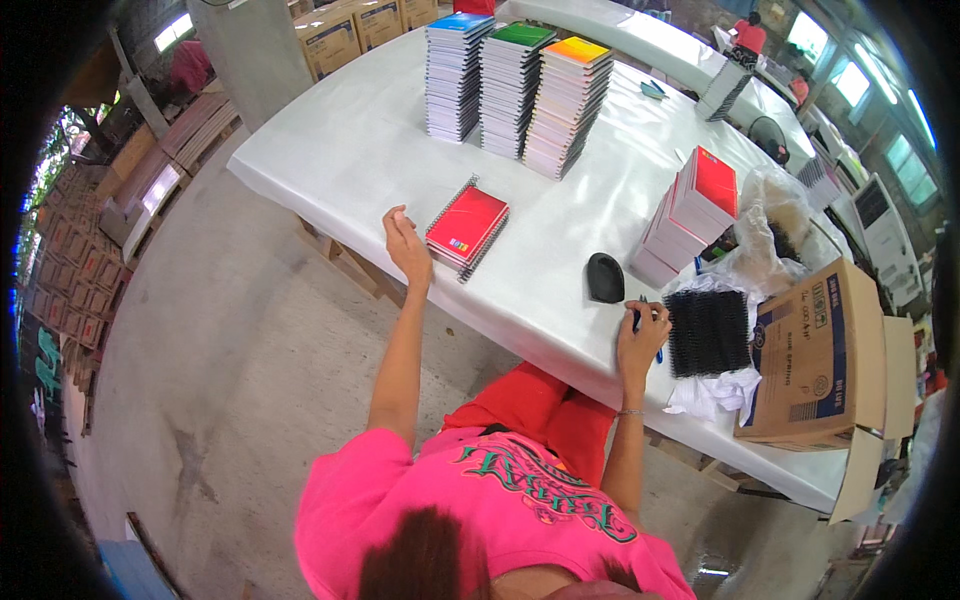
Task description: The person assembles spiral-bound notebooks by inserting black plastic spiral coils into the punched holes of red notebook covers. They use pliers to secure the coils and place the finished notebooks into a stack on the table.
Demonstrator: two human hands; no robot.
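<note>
My left hand [408, 245] is by the table's front edge, just left of a small stack of red spiral notebooks [466, 222]. Its fingers are loosely bent, with nothing visible in them. Black spiral wire runs along both long sides of this stack. Farther right, my right hand [643, 335] is closed around a small tool with dark blue handles, mostly hidden by the fingers. Beside that hand lie a black rounded object [605, 278] and a bundle of black binding coils [708, 333] on crumpled white paper.
Tall stacks of blue-covered [453, 80], green-covered [516, 90] and yellow-covered notebooks [568, 108] stand at the table's far side. Red-covered book blocks [690, 215] rise at right, near clear plastic [775, 215] and an open cardboard box [815, 360]. People work in the background.
</note>
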